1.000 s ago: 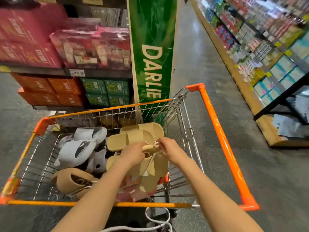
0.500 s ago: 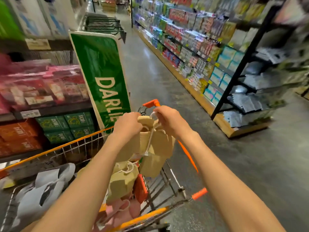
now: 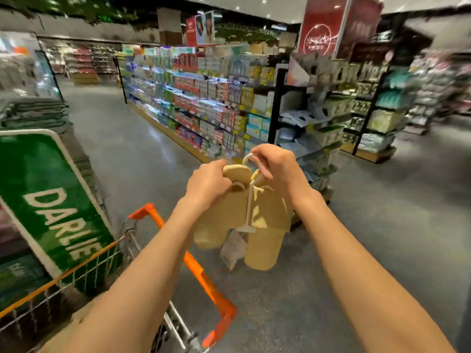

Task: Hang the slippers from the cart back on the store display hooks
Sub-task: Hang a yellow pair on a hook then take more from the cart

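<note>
Hands raised side by side above a shopping cart point(image 3: 178, 240) hold a pair of beige slippers point(image 3: 237, 220) in the air. Left hand point(image 3: 207, 183) grips one heel; right hand point(image 3: 276, 166) pinches the white plastic hanger point(image 3: 248, 161). Blurred store shelves point(image 3: 204, 103) stand beyond.

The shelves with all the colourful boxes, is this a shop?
Yes, most likely a supermarket. Long shelves packed with boxed goods line an aisle, an orange-rimmed wire cart stands below, and both hands hold tan slippers on a white hanger.
</note>
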A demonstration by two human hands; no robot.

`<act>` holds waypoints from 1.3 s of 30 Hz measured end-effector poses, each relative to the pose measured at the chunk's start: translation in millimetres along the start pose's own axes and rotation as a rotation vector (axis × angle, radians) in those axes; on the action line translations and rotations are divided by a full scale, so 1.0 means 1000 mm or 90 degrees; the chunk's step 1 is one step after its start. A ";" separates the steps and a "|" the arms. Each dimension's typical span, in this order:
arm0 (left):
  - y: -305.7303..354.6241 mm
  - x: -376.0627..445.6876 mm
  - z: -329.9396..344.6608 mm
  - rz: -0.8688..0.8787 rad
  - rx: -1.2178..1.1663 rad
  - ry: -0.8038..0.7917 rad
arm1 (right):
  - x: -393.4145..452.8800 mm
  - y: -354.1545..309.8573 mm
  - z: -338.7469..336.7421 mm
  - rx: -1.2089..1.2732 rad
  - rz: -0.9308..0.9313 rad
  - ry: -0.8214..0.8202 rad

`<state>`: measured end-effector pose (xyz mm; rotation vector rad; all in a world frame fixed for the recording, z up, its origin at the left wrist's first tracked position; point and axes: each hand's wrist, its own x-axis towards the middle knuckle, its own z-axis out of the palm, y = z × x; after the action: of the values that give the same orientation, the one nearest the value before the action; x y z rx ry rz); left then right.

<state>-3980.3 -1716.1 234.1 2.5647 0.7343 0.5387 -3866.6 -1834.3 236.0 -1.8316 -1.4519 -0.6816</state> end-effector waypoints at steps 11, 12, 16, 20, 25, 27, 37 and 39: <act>0.248 0.043 0.161 0.281 -0.120 -0.172 | -0.121 0.155 -0.203 -0.231 0.280 0.138; 0.270 0.042 0.174 0.309 -0.122 -0.194 | -0.135 0.164 -0.219 -0.257 0.312 0.152; 0.350 0.033 0.223 0.410 -0.164 -0.264 | -0.185 0.192 -0.277 -0.356 0.431 0.232; 0.415 0.027 0.274 0.508 -0.230 -0.341 | -0.226 0.211 -0.320 -0.459 0.502 0.273; 0.493 0.036 0.331 0.630 -0.287 -0.443 | -0.257 0.246 -0.357 -0.599 0.607 0.326; 0.522 0.051 0.354 0.687 -0.311 -0.482 | -0.260 0.268 -0.367 -0.640 0.643 0.357; 0.630 0.122 0.433 0.855 -0.372 -0.624 | -0.251 0.361 -0.392 -0.854 0.750 0.396; 0.646 0.128 0.447 0.868 -0.389 -0.657 | -0.253 0.376 -0.400 -0.863 0.764 0.438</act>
<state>-3408.8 -2269.4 205.8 1.9305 -1.3493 -0.2565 -3554.7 -2351.4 220.3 -2.4085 0.8825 -1.4927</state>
